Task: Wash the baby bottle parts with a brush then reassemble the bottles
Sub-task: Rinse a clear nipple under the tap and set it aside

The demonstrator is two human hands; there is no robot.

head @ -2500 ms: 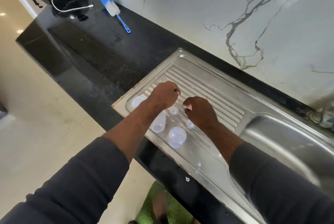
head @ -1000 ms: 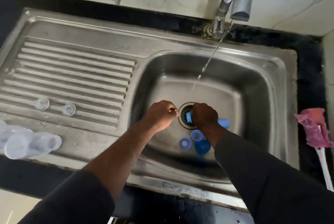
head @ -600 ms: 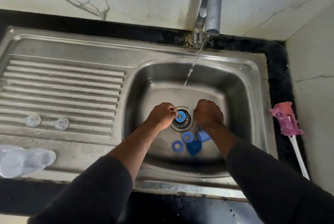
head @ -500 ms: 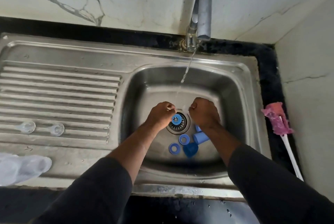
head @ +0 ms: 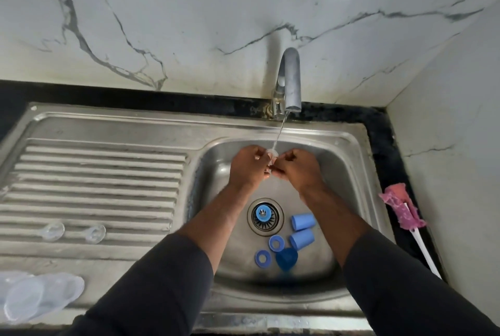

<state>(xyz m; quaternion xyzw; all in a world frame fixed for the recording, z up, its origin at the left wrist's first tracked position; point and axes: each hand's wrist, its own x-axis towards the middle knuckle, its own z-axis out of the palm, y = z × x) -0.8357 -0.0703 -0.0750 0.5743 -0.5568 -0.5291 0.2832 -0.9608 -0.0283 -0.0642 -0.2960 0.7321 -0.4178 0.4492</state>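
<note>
Two-handed pinch on a small clear bottle part [head: 271, 156], directly under the water stream [head: 281, 127]. Left hand [head: 246, 170] and right hand [head: 300, 170] close together, fingers [head: 257, 153] curled narrow round the part, hiding most of it. Nearer than the fingertips, well apart, on the sink [head: 351, 200] floor: blue caps [head: 303, 221], blue rings [head: 276, 243], a blue piece [head: 262, 212] on the drain [head: 266, 226]. Far left of the fingers, on the drainboard [head: 108, 173]: two small clear pieces [head: 94, 233], clear bottles [head: 40, 295]. Right of the fingers: pink brush [head: 403, 211].

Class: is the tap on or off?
On: a thin stream falls from the tap spout onto the clear part held beneath it.
</note>
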